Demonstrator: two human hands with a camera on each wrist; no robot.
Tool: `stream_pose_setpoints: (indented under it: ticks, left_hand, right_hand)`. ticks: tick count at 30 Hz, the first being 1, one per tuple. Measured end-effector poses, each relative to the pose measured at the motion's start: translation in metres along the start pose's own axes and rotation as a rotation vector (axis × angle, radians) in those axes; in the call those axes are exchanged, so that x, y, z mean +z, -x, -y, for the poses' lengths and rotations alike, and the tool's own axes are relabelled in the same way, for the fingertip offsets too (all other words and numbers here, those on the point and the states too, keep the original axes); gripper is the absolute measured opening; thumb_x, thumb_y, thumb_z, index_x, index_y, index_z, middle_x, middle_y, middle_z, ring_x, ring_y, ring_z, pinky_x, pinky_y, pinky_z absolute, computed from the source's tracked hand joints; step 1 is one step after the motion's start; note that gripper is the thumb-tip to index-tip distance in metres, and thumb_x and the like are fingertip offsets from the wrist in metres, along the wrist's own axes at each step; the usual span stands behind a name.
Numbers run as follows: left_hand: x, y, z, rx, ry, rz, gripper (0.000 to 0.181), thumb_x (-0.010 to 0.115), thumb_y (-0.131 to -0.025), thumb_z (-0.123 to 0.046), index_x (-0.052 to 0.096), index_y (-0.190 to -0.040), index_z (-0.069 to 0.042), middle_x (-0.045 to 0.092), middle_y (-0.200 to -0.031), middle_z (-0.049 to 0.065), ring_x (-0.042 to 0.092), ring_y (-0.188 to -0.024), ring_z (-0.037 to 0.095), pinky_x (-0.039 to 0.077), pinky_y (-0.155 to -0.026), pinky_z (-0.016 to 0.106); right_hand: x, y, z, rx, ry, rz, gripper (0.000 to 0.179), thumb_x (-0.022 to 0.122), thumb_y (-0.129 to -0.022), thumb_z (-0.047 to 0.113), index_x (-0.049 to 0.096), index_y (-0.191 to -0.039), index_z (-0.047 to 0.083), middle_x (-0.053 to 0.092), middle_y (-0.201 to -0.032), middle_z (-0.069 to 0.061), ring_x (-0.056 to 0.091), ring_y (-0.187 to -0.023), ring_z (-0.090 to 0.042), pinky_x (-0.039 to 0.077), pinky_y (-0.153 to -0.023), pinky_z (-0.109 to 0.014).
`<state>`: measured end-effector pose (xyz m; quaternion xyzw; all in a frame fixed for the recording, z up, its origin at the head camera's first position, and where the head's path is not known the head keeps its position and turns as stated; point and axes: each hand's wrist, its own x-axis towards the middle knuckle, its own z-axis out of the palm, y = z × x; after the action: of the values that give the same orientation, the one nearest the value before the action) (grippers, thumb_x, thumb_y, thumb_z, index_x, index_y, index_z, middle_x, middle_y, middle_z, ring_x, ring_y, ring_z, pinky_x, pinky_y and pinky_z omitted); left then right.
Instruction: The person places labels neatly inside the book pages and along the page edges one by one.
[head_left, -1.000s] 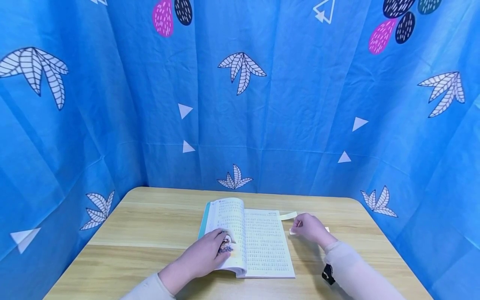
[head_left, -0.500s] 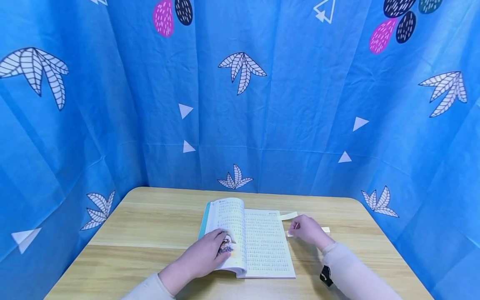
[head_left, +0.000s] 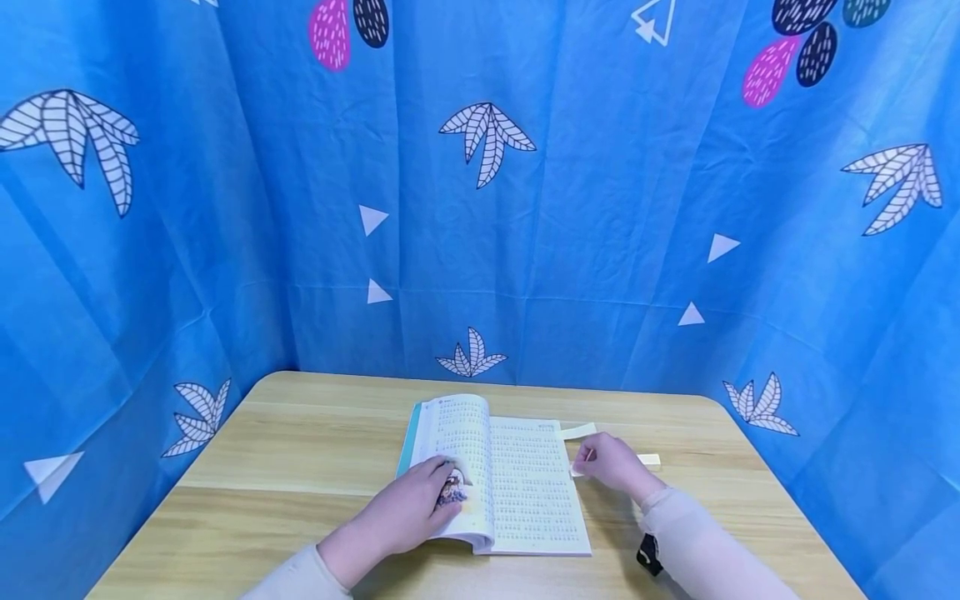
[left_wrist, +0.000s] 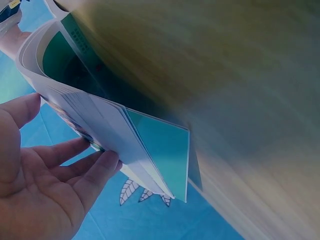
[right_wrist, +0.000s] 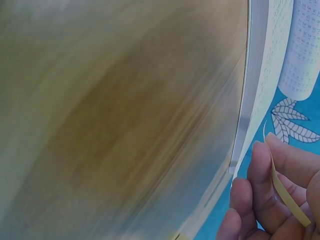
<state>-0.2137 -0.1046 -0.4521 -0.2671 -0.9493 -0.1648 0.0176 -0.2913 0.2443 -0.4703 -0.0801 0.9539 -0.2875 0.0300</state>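
Note:
An open book (head_left: pixel 534 500) lies on the wooden table, its left-hand pages curving up in a thick bundle. My left hand (head_left: pixel 408 508) rests on the left page over a small printed picture, the fingers extended; in the left wrist view its fingertips (left_wrist: pixel 107 161) touch the pages near their outer edge, with a teal cover (left_wrist: pixel 162 147) beyond. At the book's right edge my right hand (head_left: pixel 611 463) pinches a thin pale yellow paper strip (right_wrist: pixel 286 195) between thumb and fingers. The strip's tip reaches the page edge in the head view.
A second pale strip (head_left: pixel 578 432) sticks out from the book's upper right edge. Another strip (head_left: pixel 649 459) lies on the table (head_left: pixel 300 433) just right of my right hand. Blue patterned curtains (head_left: pixel 480 250) surround the table at the back and sides.
My right hand has shifted slightly left toward the book with the strip, uncovering more of the strip on the table behind it. The left hand and the book stay in place.

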Motion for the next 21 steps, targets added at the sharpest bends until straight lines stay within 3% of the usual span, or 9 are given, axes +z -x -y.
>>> stream_pose_setpoints:
  ticks: [21]
  left_hand:
    - [-0.0008, 0.0003, -0.0020, -0.010, -0.015, 0.021, 0.060, 0.061, -0.099, -0.042, 0.054, -0.139, 0.002, 0.051, -0.144, 0.019, 0.048, -0.135, 0.034, 0.043, -0.110, 0.049]
  right_hand:
    - [0.0068, 0.0017, 0.0018, -0.044, -0.006, 0.016, 0.020, 0.078, -0.085, 0.010, 0.064, -0.071, 0.013, 0.060, -0.064, 0.002, 0.046, -0.056, -0.014, 0.039, -0.053, -0.028]
